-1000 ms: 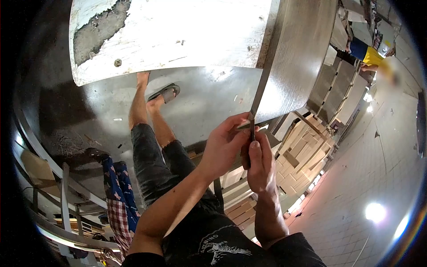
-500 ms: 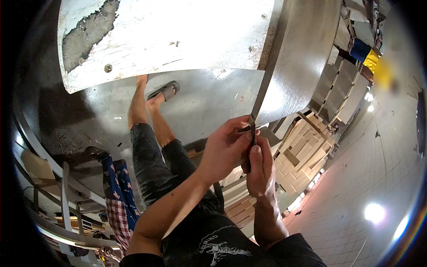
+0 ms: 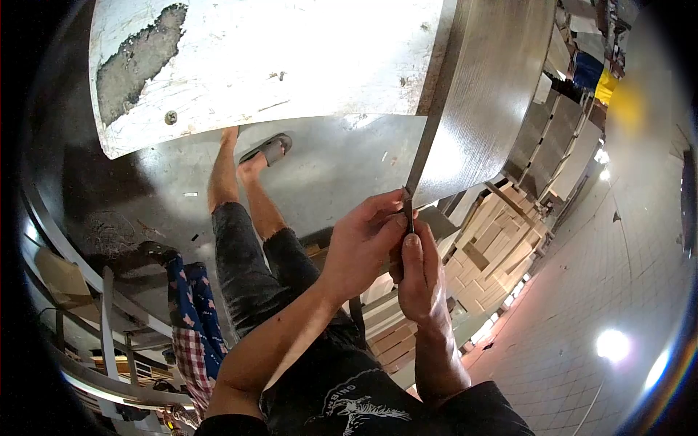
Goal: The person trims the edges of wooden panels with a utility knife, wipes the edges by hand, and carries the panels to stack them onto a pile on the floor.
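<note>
At the near corner of a dark wood-grain panel (image 3: 483, 102), my two hands are close together. My right hand (image 3: 422, 280) is closed round a thin dark tool (image 3: 408, 211), its thumb laid along it. The tool's tip is at the panel's narrow edge. My left hand (image 3: 367, 240) is closed beside the tool's upper part, fingertips at the panel corner. Whether it also grips the tool or a small separate piece is hidden. The panel lies along the right side of a worn white board (image 3: 291, 58).
Stacked wooden pieces (image 3: 491, 236) are at the right. A person in patterned clothing (image 3: 193, 312) is at the lower left, beside curved metal rails (image 3: 109, 305). Another person in yellow (image 3: 605, 87) is at the upper right. My sandalled foot (image 3: 270, 151) rests on the grey floor (image 3: 327, 160).
The white board appears farther left and slightly lower. Both hands have shifted slightly left. A dark pointed piece seen between my left fingers earlier no longer shows there.
</note>
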Motion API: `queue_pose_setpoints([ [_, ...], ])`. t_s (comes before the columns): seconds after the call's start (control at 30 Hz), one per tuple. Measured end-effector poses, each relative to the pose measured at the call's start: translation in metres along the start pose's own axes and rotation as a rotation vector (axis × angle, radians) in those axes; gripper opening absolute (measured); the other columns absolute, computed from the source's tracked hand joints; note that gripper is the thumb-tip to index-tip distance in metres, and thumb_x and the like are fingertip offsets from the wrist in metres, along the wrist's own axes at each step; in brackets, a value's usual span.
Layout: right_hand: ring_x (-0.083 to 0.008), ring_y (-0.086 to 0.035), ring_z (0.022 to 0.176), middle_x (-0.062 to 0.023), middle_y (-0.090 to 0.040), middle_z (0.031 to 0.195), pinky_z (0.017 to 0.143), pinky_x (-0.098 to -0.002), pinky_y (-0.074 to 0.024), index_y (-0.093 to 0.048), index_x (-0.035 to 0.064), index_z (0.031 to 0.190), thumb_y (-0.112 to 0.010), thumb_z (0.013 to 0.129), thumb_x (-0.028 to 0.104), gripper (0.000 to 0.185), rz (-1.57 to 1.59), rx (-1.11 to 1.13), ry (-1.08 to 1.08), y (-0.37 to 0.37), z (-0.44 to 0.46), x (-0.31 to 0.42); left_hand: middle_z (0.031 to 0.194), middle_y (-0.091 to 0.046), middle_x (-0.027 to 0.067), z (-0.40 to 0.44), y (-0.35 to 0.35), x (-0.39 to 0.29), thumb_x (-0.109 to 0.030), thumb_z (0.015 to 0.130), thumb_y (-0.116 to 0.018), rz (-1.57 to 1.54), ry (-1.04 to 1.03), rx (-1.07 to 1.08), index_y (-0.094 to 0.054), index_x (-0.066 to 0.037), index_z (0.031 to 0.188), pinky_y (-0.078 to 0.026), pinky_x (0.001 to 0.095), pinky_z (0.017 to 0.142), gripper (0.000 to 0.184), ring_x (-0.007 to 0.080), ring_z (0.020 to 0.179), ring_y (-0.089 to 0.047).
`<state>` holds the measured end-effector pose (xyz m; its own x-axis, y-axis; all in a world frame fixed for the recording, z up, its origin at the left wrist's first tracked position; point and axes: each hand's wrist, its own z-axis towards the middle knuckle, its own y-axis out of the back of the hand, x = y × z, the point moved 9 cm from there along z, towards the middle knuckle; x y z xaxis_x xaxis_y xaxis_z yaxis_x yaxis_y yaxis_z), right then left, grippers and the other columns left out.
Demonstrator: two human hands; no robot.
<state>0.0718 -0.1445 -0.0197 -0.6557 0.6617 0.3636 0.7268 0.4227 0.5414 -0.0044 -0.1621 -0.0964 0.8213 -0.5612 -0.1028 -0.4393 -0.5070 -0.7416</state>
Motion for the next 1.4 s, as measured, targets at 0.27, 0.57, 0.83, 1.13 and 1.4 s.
queue_pose_setpoints([
  [0.27, -0.0038, -0.033, 0.061, 0.0054, -0.042, 0.073, 0.053, -0.0221, -0.0277, -0.054, 0.0034, 0.118, -0.036, 0.111, 0.033, 0.035, 0.078, 0.014, -0.011, -0.004, 0.003, 0.0, 0.112, -0.069, 0.01, 0.0, 0.004, -0.002, -0.011, 0.104, -0.058, 0.051, -0.022, -0.037, -0.058, 0.002, 0.133, -0.054, 0.027, 0.085, 0.032, 0.0128, 0.098, -0.064],
  [0.57, -0.004, -0.036, 0.061, 0.0054, -0.043, 0.072, 0.053, -0.0221, -0.0291, -0.053, 0.0024, 0.125, -0.036, 0.111, 0.03, 0.035, 0.071, 0.016, -0.033, -0.005, 0.006, -0.003, 0.107, -0.07, 0.0077, 0.002, 0.005, -0.001, -0.012, 0.104, -0.058, 0.065, -0.046, -0.051, -0.06, 0.002, 0.13, -0.053, 0.026, 0.081, 0.029, 0.0109, 0.093, -0.064],
  [0.83, -0.0241, -0.059, 0.091, -0.016, -0.062, 0.099, 0.076, -0.035, -0.0463, -0.046, 0.0009, 0.144, -0.036, 0.11, 0.029, 0.045, -0.205, 0.078, -0.032, -0.012, 0.018, -0.011, 0.119, -0.069, 0.0099, 0.003, 0.022, 0.005, -0.016, 0.104, -0.059, 0.323, 0.024, -0.13, -0.06, -0.001, 0.134, -0.052, 0.0294, 0.092, 0.034, 0.0137, 0.106, -0.064],
  [1.13, -0.0231, -0.065, 0.094, -0.0155, -0.068, 0.104, 0.084, -0.0361, -0.0511, -0.053, 0.001, 0.136, -0.043, 0.109, 0.03, 0.041, 0.067, 0.279, -0.05, -0.053, 0.008, -0.079, 0.099, -0.07, 0.0026, -0.013, 0.101, 0.059, -0.02, 0.1, -0.066, 0.069, 0.146, -0.213, -0.067, 0.003, 0.111, -0.051, 0.0262, 0.083, 0.025, 0.0099, 0.093, -0.064],
  [1.4, -0.0107, -0.054, 0.068, -0.0025, -0.059, 0.084, 0.063, -0.0284, -0.0467, -0.057, 0.0036, 0.129, -0.038, 0.111, 0.038, 0.043, 0.343, 0.355, -0.259, -0.05, -0.011, -0.08, 0.087, -0.07, 0.0097, -0.014, 0.123, 0.022, -0.024, 0.099, -0.065, 1.037, -0.008, -0.219, -0.067, -0.004, 0.106, -0.054, 0.032, 0.073, 0.021, 0.017, 0.081, -0.069],
])
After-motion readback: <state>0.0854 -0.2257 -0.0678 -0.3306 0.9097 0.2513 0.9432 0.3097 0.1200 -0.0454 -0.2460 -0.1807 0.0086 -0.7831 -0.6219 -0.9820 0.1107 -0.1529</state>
